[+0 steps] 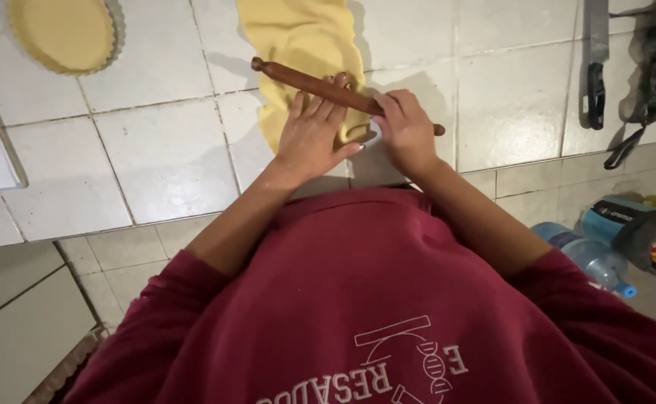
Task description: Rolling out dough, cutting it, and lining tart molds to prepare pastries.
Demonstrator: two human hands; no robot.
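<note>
We see the wooden rolling pin (343, 93) lying slantwise across the near end of the yellow dough strip (305, 60), which runs away from us, the left hand (311, 135) flat and open on it, the right hand (406, 129) seemingly curled over its right end.

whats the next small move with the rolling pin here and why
Probably push the rolling pin forward, away from the body. Both the left hand and right hand press on it at the near end of the yellow dough strip, and most of the strip lies ahead on the tiled counter.
</note>
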